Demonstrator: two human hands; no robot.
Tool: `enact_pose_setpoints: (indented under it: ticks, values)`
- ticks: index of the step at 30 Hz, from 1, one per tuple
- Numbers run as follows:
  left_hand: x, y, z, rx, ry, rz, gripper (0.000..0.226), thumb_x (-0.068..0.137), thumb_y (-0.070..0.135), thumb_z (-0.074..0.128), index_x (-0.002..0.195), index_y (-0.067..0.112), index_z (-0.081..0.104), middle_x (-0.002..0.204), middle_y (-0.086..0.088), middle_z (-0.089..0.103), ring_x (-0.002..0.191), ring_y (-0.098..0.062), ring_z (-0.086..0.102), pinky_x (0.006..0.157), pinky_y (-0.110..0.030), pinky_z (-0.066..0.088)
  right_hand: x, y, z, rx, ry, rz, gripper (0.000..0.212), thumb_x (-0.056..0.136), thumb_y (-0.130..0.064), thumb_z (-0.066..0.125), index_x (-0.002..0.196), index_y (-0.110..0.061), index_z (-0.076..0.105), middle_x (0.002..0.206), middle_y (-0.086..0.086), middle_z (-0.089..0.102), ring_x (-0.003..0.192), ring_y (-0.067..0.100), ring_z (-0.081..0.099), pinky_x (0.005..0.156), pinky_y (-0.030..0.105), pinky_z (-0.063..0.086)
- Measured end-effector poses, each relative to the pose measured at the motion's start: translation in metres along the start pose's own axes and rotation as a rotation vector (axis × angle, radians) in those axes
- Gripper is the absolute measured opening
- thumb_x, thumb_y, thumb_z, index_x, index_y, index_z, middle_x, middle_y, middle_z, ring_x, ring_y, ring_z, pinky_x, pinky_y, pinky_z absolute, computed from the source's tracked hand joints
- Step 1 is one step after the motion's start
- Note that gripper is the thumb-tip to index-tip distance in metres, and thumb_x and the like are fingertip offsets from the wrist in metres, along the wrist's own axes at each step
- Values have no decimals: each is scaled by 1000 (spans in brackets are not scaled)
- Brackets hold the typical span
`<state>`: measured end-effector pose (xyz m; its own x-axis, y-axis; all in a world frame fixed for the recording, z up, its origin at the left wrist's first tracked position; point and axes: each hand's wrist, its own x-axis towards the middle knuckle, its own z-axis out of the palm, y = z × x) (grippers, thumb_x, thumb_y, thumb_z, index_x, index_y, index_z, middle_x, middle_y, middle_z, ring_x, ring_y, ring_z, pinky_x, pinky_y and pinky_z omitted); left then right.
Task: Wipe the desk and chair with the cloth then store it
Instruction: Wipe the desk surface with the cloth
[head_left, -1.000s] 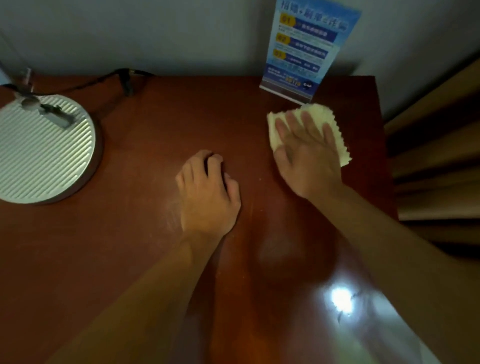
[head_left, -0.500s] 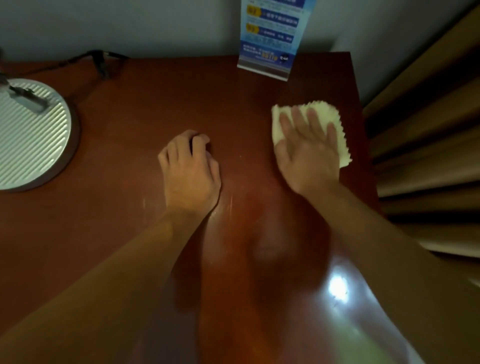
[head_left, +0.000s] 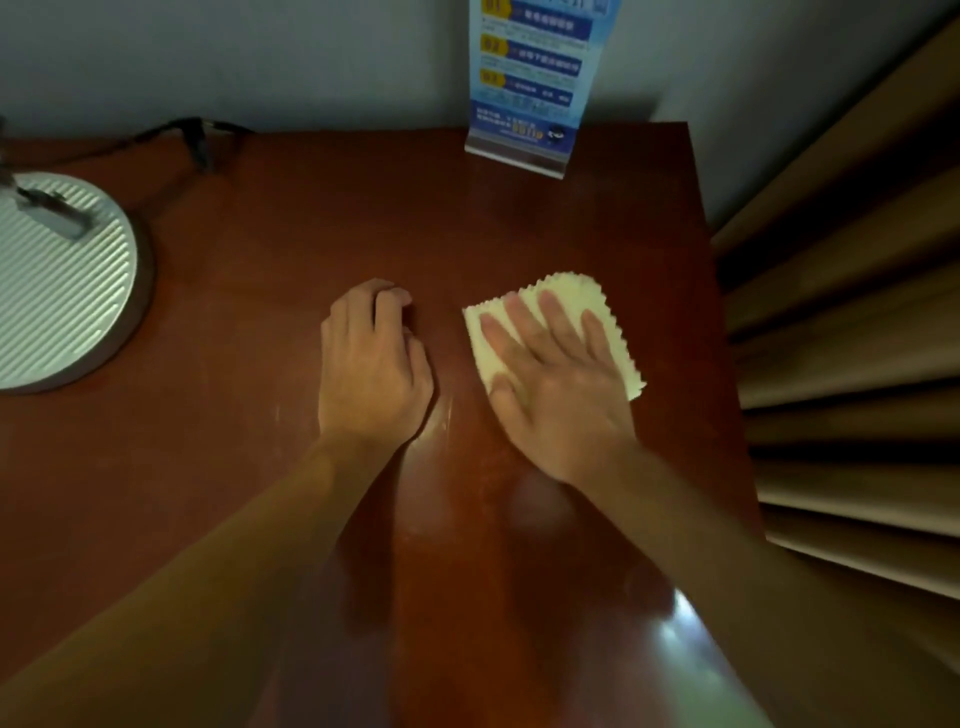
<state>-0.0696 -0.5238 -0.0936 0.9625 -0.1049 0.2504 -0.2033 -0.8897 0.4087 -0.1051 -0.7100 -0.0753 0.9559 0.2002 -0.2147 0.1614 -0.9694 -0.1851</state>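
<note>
**Still on the desktop, cloth near the right edge**

Right now my right hand (head_left: 558, 387) lies flat with the fingers spread, pressing the pale yellow cloth (head_left: 618, 338) down onto the surface (head_left: 291, 270). The cloth shows beyond my fingertips and at both sides of my palm, its zigzag edge pointing away from me. My left hand (head_left: 371, 364) rests just beside the cloth, on its left, fingers curled under and holding nothing; it only props me on the wood.

Beyond the cloth, towards the wall, stands a blue sign card (head_left: 524, 88) in a clear holder, apart from my fingers. Well to the left of the cloth sits a round ribbed lamp base (head_left: 57, 291), with a dark cable (head_left: 192, 140) running along the back. To the right of the cloth the wood ends, and ridged brown folds, perhaps a curtain (head_left: 841, 322), hang close by.

I judge the desk wiping is under way, with the chair and the storing not yet done. The risks I see: a stroke pushed too far away from me could knock the card over, since it looks light and top-heavy; a stroke to the right could carry the cloth off the edge, because only flat pressure keeps it under my palm.
</note>
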Motion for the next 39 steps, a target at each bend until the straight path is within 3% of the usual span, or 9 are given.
enact_pose_setpoints:
  ticks: [3,7,13,17,21,24,33,39]
  values:
    - [-1,-1,-2,-15,-2,-26,38,81,5,40,114,1,58,120,-19,55,109,-34,51,94,-44,43,42,16,-11,12,1,71,63,95,-47,14,156,-34,18,166,-4,12,153,24,0,122,50,-2]
    - [-1,0,-2,-28,-3,-16,40,77,2,39,113,2,58,118,-17,56,104,-33,51,91,-44,45,78,-10,-18,37,1,137,57,100,-38,26,156,-29,20,166,1,9,152,30,-2,121,56,-2]
    - [-2,2,-13,-37,-92,-43,43,79,9,34,114,3,58,122,-18,54,110,-35,50,94,-47,44,-52,-67,17,18,-22,-13,59,97,-36,23,153,-20,33,163,4,24,152,31,11,120,59,11]
    - [-34,0,-38,-44,-132,-61,38,79,1,49,115,8,58,127,-13,52,119,-30,47,99,-41,33,-68,-69,19,27,-91,-36,58,97,-37,26,151,-21,38,161,2,29,151,28,17,120,59,15]
    - [-88,-28,-67,15,-134,-118,35,82,7,57,117,12,58,129,-10,53,123,-28,46,103,-38,29,9,-54,-8,19,-137,-33,57,100,-40,22,156,-30,21,166,-2,10,153,26,1,121,55,3]
    - [-119,-50,-80,44,-138,-144,35,85,12,54,119,11,58,129,-10,53,124,-28,45,104,-38,29,70,-55,-28,0,-153,75,58,101,-39,26,157,-29,13,166,-3,4,152,26,-2,121,57,5]
    - [-140,-49,-73,79,-74,-161,31,91,15,47,119,6,58,129,-16,54,120,-30,48,99,-46,35,-40,-84,-13,-38,-257,50,62,100,-37,27,158,-25,8,166,-5,-2,153,19,-5,123,48,2]
    - [-145,-55,-70,35,-5,-128,28,88,9,55,116,5,61,125,-16,56,116,-27,47,99,-41,36,19,-70,-8,-92,-115,11,54,101,-35,27,155,-30,21,165,-4,13,152,23,8,119,52,15]
